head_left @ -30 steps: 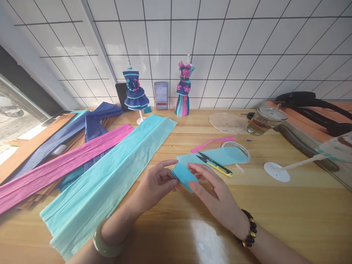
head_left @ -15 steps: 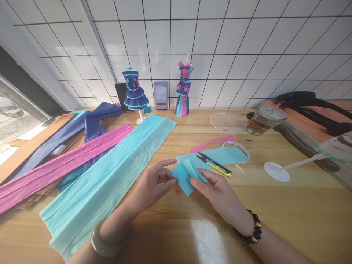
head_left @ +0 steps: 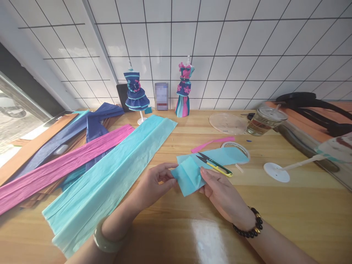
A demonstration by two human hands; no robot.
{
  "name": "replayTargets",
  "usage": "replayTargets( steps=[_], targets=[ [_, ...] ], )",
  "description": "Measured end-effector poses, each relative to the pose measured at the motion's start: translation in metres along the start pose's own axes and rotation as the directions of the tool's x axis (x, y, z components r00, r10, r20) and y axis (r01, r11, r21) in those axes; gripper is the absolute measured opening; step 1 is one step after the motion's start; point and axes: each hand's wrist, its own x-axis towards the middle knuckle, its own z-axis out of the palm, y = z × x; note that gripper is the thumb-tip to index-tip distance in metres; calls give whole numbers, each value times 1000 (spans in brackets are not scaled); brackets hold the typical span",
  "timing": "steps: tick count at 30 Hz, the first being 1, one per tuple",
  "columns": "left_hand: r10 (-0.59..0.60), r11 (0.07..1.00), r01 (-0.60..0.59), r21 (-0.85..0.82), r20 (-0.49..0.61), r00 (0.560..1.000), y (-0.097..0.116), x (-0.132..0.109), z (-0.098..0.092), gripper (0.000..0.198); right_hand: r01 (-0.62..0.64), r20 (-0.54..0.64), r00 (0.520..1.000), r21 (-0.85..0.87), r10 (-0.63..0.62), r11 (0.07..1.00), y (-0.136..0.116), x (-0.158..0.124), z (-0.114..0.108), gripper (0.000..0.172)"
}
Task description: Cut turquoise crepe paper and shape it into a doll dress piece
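Note:
A small light-blue paper piece (head_left: 188,176) with creases is held up between both hands. My left hand (head_left: 156,183) pinches its left corner between thumb and fingers. On its right edge, my right hand (head_left: 220,190) grips with the thumb on top and fingers beneath. Just behind lies a blue paper strip (head_left: 233,154) on the table, with thread snips (head_left: 216,165) with green and yellow handles resting across it. Partly under the strip sits a roll of tape (head_left: 246,148). A thin pink strip (head_left: 213,143) lies beyond.
Long crepe paper sheets, light blue (head_left: 118,176) and pink (head_left: 68,157), cover the left side. Two small dressed forms (head_left: 134,91) (head_left: 183,90) and a phone (head_left: 161,96) stand by the tiled wall. A lidded cup (head_left: 265,119), clear disc (head_left: 227,123) and white stand base (head_left: 276,172) are at right.
The small blue piece has been opened out flatter and shows a wider face. My right hand has shifted its thumb up to the right edge; my left hand keeps its pinch.

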Motion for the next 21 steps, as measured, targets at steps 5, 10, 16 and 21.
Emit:
replayTargets(
  steps=[5,10,16,21],
  targets=[
    [14,1000,-14,23,15,1000,-2,1,0,37,74,-10,997,-205,-77,976,4,0,-3,37],
    [5,1000,-3,24,-69,998,-2,0,0,37,106,-6,993,-393,-118,914,3,0,-4,38],
    [-27,981,16,-191,-57,998,5,-3,-2,34,164,74,986,-472,-147,866,-2,-3,3,33],
    [-24,978,25,-207,8,1000,0,-1,1,38,129,131,988,-434,-79,892,0,-4,4,34]
  ],
)
